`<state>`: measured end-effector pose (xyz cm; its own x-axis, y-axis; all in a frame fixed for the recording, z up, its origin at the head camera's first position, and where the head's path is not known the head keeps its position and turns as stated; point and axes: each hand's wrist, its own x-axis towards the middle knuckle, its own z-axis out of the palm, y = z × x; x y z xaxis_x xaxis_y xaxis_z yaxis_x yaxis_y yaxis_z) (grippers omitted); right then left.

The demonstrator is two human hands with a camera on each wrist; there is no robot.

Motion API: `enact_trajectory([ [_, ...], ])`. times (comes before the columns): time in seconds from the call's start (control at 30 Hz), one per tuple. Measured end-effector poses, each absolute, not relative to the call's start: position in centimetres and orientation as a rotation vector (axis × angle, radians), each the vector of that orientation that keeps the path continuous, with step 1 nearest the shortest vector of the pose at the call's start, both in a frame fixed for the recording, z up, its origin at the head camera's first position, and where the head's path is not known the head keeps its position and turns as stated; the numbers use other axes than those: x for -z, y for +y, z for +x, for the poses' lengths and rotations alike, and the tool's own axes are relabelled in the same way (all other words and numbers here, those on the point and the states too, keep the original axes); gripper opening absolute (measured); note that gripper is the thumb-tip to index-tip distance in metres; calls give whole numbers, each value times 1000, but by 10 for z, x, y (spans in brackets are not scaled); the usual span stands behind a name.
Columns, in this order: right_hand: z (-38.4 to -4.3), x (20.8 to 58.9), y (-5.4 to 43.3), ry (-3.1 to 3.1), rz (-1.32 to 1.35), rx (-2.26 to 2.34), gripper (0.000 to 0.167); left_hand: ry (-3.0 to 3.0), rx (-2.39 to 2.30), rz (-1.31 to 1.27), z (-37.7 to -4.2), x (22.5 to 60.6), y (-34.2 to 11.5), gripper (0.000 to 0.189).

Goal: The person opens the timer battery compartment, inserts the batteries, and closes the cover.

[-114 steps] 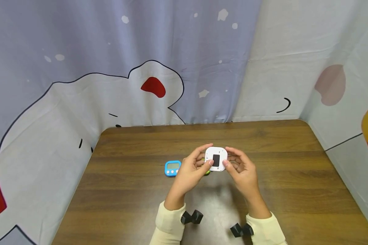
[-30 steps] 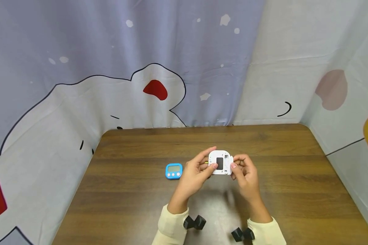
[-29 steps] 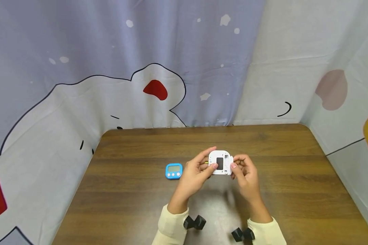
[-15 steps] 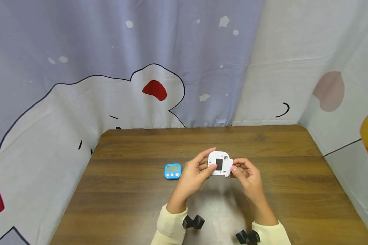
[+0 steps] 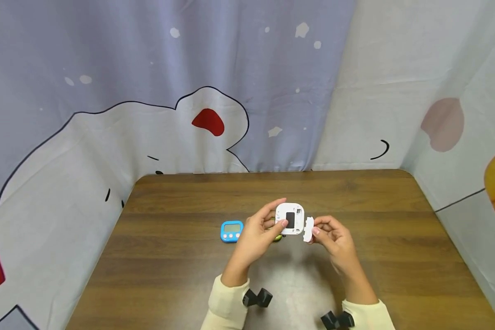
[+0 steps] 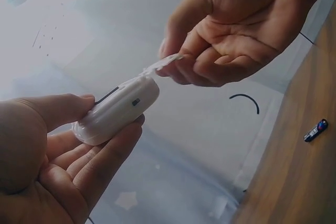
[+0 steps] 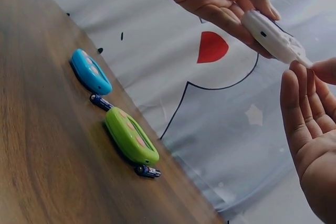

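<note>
In the head view my left hand (image 5: pixel 253 233) pinches a white digital timer (image 5: pixel 299 225), thumb on its back near a dark rectangular magnet (image 5: pixel 290 217). The timer's back faces up and its right end shows an uncovered battery compartment. My right hand (image 5: pixel 336 243) pinches a small white battery cover (image 5: pixel 308 230) between thumb and fingers, just right of the timer and apart from it in the head view. In the left wrist view the cover (image 6: pixel 164 63) is seen edge-on above the end of the timer (image 6: pixel 113 111). The timer's front is hidden.
On the wooden table (image 5: pixel 181 275) lie a blue timer (image 7: pixel 90 72) and a green timer (image 7: pixel 128 135), the green mostly behind my left hand in the head view. One battery (image 7: pixel 101 102) lies between them, another (image 7: pixel 148 171) by the green one. A patterned curtain (image 5: pixel 272 82) hangs behind.
The battery cover was flush on the timer at first, then slid partly out to the right, and is now off in my right hand. My left hand has shifted slightly left with the timer.
</note>
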<state>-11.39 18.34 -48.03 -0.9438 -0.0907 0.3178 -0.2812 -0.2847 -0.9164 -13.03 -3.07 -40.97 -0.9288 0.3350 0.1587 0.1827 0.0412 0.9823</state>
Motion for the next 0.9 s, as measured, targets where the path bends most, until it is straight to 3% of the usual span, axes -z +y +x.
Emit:
enact_trajectory([
  [0.4, -119, 512, 184, -2506, 310, -2320, 22, 2156, -2041, 568, -130, 408, -37, 47],
  [0.9, -121, 535, 184, -2923, 291, -1881, 8, 2127, -2067, 617, -130, 408, -38, 47],
])
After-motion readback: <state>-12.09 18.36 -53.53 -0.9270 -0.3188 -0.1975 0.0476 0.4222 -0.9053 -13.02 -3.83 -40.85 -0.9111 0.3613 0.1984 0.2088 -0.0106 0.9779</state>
